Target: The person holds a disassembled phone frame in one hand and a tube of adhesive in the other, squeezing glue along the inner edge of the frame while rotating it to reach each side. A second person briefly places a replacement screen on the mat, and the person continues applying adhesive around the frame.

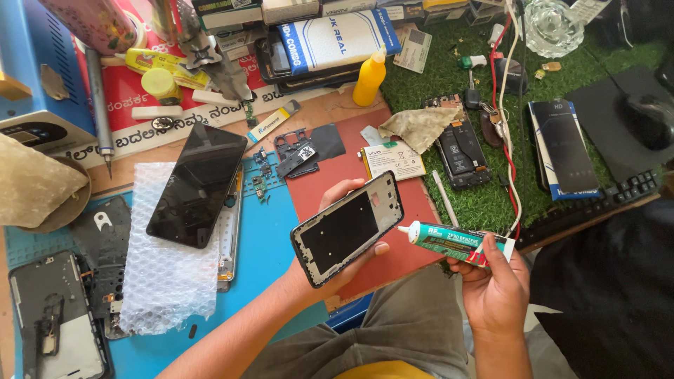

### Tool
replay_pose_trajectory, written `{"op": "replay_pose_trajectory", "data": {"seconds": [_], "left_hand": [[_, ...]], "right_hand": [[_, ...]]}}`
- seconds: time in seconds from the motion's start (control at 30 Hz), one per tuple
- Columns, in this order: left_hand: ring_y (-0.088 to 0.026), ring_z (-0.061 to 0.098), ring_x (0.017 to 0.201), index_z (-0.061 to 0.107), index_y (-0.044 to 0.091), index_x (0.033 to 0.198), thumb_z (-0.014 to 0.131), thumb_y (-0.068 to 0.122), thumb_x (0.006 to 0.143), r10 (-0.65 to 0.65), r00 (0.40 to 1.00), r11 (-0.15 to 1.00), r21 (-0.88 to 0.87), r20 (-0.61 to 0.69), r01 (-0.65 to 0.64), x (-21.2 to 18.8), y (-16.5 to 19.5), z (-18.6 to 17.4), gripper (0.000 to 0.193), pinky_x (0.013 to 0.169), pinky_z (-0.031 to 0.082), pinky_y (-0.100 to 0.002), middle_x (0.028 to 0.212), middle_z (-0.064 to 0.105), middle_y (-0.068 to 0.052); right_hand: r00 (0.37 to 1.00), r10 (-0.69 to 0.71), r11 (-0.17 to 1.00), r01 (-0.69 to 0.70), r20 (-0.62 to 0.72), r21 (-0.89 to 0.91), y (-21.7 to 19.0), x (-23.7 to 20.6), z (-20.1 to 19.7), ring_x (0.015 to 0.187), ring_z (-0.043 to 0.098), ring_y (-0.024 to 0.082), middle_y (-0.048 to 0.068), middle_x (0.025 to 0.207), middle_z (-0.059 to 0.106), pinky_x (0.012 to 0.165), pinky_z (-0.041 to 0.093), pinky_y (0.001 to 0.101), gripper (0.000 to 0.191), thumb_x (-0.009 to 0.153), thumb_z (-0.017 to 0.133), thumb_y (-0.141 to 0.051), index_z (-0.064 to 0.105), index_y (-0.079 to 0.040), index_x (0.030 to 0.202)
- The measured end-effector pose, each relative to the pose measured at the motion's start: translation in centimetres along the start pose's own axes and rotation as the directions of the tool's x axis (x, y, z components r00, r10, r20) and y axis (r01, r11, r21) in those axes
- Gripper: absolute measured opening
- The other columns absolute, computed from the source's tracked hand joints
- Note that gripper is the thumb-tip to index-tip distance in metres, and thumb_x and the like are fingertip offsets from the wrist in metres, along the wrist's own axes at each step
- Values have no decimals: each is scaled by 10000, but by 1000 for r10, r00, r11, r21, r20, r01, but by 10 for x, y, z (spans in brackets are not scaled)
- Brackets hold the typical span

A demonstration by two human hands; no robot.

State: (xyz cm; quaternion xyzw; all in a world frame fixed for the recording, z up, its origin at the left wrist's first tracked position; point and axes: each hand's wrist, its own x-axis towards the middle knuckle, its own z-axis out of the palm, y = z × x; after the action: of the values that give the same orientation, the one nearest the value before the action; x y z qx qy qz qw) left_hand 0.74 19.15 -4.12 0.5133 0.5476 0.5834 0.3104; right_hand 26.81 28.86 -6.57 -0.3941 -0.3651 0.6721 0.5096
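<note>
The left hand (344,242) cradles a black phone frame (347,228) from beneath, fingers (379,248) curled round its edge, above the surface (274,253). Just right of it, the right hand (491,281) grips a green glue tube (453,240), nozzle pointing at the frame's edge.

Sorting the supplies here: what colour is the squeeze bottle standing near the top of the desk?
Yellow, cap included; the squeeze bottle shows clearly in the head view.

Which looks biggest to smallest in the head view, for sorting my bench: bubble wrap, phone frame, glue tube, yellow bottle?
1. Bubble wrap
2. Phone frame, though held nearer the camera
3. Glue tube and yellow bottle: too alike to rank
</note>
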Motion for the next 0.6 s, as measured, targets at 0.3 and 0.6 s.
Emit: {"op": "replay_pose_trajectory", "data": {"seconds": [0.3,0.6], "left_hand": [[-132,678,1071,326,81,1536,843,199,884,-10,1000,1000,-13,0,10,0,0,1,840,905,565,-275,1222,642,-58],[-133,673,1071,329,79,1535,842,202,891,-8,1000,1000,-4,5,8,0,0,0,833,908,564,-277,1236,631,-61]], "right_hand": [[1000,-5,1000,5,0,6,0,1,-2,760,724,280,170,974,726,681,612,348,181,1090,579,-135,604,36,1144],[1000,-11,1000,11,-4,1,0,0,-1,764,725,282,173,986,724,679,614,348,194,1090,577,-140,606,40,1156]]}}
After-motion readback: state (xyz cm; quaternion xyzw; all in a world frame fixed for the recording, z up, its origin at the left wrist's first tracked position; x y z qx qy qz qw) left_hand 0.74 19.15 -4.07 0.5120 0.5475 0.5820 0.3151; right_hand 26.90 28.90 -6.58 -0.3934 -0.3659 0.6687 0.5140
